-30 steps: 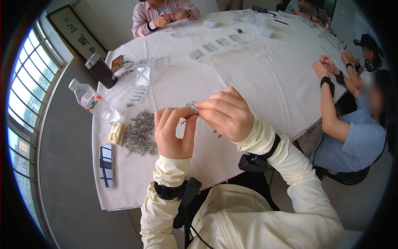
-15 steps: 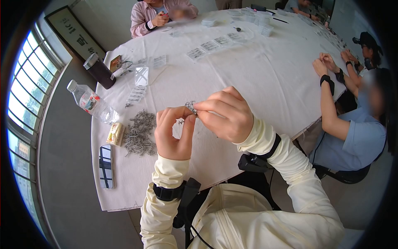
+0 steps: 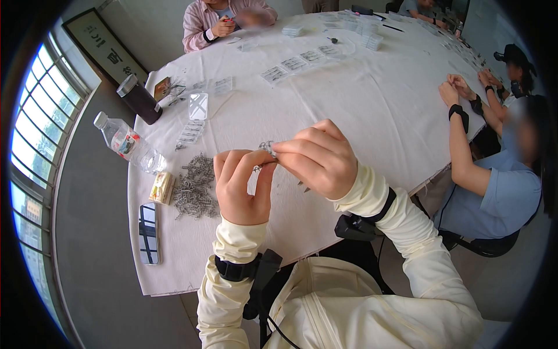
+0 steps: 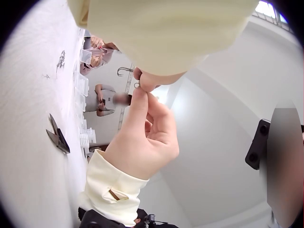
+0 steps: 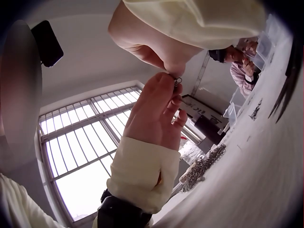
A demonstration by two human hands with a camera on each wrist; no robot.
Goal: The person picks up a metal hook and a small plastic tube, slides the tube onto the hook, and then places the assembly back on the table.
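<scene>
In the head view, my left hand (image 3: 244, 189) and right hand (image 3: 319, 160) meet at the fingertips over the table. In the left wrist view, a dark metal fishing hook (image 4: 124, 71) sticks out beside my left fingertips, and my right hand (image 4: 145, 137) pinches at a small metal ring (image 4: 137, 85) right beside them. My left hand (image 5: 154, 109) pinches a tiny ringed metal piece (image 5: 177, 81), seen in the right wrist view; the fingers hide most of it. Left of my hands lies a heap of wiry metal pieces (image 3: 196, 187). More small metal pieces (image 3: 267, 146) lie behind my fingertips.
Along the left edge are a phone (image 3: 149, 232), a yellow packet (image 3: 163, 188), a plastic bottle (image 3: 131, 142) and a dark flask (image 3: 139, 99). Clear plastic cases (image 3: 294, 64) lie farther back. Black snips (image 4: 58, 135) rest on the white cloth. Other people sit around the table.
Both hands stay joined at the fingertips. My left fingers tilt and shift slightly, and the small metal bits under them are now more covered than half a second ago.
</scene>
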